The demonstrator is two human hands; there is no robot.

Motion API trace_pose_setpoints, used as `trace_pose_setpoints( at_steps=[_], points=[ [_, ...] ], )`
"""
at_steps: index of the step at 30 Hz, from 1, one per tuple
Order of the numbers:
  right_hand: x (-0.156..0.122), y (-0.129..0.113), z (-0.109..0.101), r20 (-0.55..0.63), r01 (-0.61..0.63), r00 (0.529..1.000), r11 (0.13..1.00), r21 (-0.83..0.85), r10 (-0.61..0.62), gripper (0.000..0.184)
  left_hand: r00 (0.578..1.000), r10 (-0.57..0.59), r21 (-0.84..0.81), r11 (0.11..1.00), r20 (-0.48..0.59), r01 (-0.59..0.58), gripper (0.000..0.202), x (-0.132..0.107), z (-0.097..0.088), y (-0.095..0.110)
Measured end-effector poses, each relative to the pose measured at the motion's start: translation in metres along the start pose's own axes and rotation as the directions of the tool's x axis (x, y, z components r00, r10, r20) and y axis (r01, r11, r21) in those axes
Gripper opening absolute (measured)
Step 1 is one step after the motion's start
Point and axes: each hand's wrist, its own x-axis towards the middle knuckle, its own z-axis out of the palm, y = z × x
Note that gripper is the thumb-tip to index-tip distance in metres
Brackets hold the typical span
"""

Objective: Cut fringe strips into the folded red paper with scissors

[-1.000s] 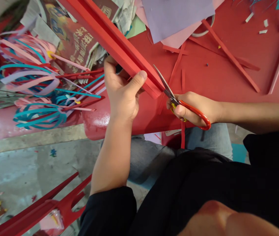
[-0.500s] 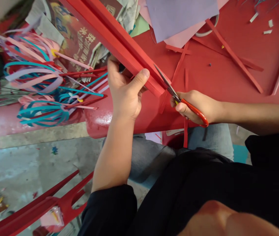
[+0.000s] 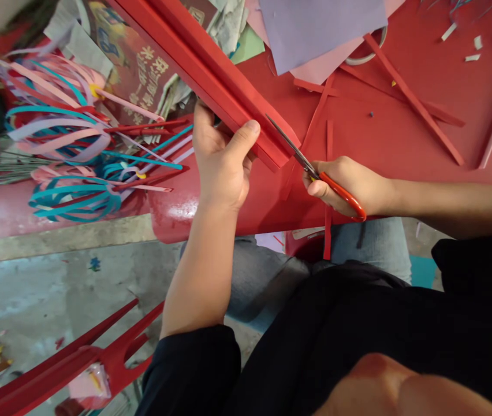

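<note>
In the head view, the left hand (image 3: 224, 164) pinches a long, folded red paper sheet (image 3: 209, 75) above the near edge of the red worktop (image 3: 384, 144), thumb on top, fingers curled beneath. The right hand's (image 3: 354, 185) fingers are wrapped round red-handled steel scissors (image 3: 342, 195), blades nearly together at the sheet's near end. Narrow red paper strips (image 3: 414, 102) lie further from that edge.

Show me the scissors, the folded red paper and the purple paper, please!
Scissors (image 3: 335, 186), head view: on the red handle.
Folded red paper (image 3: 224, 104), head view: on its long side.
Purple paper (image 3: 326, 33), head view: middle of the sheet.
</note>
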Motion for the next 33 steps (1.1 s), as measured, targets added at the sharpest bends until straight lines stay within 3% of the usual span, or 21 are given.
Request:
trace_pose_setpoints(
  at_steps=[3,6,10,17,22,33],
  points=[
    [0.0,0.001,0.001,-0.006,-0.014,1.0,1.0,-0.025,0.013,0.074,1.0,-0.009,0.036,0.999,0.009,0.009,0.044,0.0,-0.004,-0.002],
    [0.001,0.002,0.002,-0.011,-0.029,1.0,0.998,-0.057,0.028,0.076,0.995,-0.093,0.087,0.992,0.041,0.089,0.043,0.0,-0.008,-0.007],
    [0.002,0.004,0.003,-0.002,-0.036,0.999,0.997,-0.065,0.036,0.079,0.994,-0.112,0.035,0.993,0.009,0.111,0.036,0.001,-0.006,-0.009],
    [-0.002,0.01,0.004,0.079,0.1,0.991,0.993,0.056,-0.104,0.08,0.991,-0.122,0.099,0.988,0.062,0.115,0.03,-0.008,0.004,0.0],
    [-0.002,0.011,0.003,0.071,0.087,0.993,0.989,0.116,-0.095,0.084,0.984,-0.163,0.159,0.976,0.069,0.15,0.037,-0.013,0.005,-0.005],
    [-0.002,0.01,0.004,0.007,0.131,0.991,0.991,-0.011,-0.131,0.082,0.973,-0.211,0.169,0.966,0.091,0.194,0.031,-0.024,0.015,-0.005]
  ],
)
